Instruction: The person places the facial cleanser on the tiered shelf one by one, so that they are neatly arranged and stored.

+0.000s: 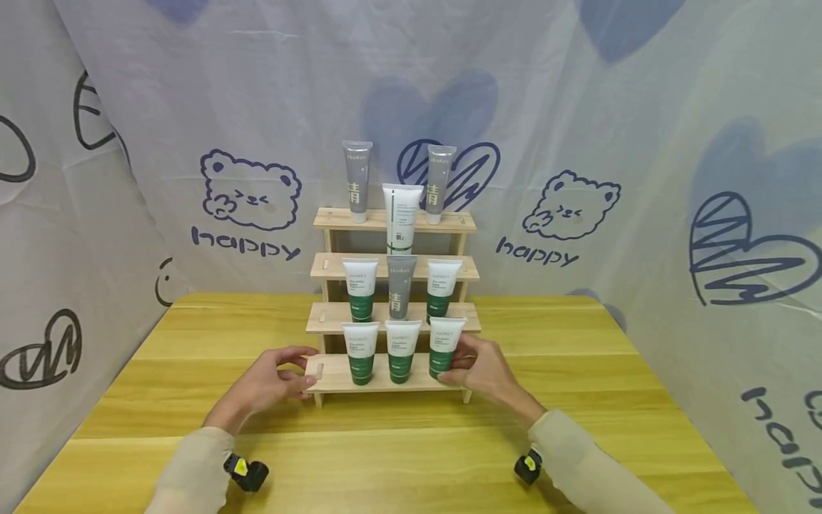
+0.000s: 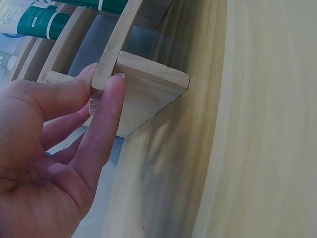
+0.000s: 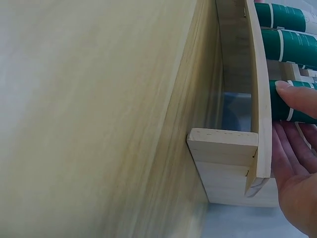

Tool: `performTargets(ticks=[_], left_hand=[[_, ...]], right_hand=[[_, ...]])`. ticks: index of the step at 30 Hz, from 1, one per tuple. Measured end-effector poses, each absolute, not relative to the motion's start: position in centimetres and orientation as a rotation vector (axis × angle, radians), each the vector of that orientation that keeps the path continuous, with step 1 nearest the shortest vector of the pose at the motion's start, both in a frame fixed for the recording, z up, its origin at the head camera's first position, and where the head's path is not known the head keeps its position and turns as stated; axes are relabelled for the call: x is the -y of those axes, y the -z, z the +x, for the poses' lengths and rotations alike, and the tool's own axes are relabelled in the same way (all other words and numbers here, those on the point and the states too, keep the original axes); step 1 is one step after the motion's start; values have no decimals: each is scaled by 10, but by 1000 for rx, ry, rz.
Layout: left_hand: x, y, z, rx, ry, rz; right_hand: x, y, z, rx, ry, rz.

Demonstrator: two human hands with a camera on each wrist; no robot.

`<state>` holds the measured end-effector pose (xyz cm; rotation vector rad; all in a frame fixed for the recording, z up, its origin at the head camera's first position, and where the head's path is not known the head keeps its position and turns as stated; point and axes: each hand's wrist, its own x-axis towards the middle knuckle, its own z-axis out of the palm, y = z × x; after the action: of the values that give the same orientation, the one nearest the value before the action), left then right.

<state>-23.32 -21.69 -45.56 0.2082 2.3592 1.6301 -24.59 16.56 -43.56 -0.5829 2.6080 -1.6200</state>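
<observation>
L hand [image 1: 272, 382] grip pinches rack [image 1: 334, 373] end | R hand [image 1: 483, 371] grip holds tube [image 1: 444, 347]

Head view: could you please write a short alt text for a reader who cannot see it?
A person's left hand pinches the left end of the bottom step of a four-step wooden rack, while the right hand holds the rightmost green-and-white tube on that step. The rack stands on a yellow wooden table and carries nine tubes in all.
</observation>
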Motion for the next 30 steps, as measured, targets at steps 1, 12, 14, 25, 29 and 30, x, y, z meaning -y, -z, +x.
performTargets(ticks=[1, 12, 14, 25, 29, 30], left_hand=[[217, 456, -233, -2361, -1629, 208], [217, 455, -234, -2381, -1604, 194], [217, 455, -233, -2379, -1602, 196], [214, 452, -232, -2379, -1592, 190], [213, 450, -232, -2378, -1584, 204], [213, 450, -232, -2378, -1581, 204]], right_hand=[[-164, 431, -243, -2606, 1612, -583], [-159, 423, -237, -2619, 1588, -583], [-159, 423, -237, -2634, 1575, -596], [-159, 421, -235, -2674, 1507, -656], [-161, 432, -243, -2680, 1498, -649], [-162, 435, -246, -2679, 1502, -641]])
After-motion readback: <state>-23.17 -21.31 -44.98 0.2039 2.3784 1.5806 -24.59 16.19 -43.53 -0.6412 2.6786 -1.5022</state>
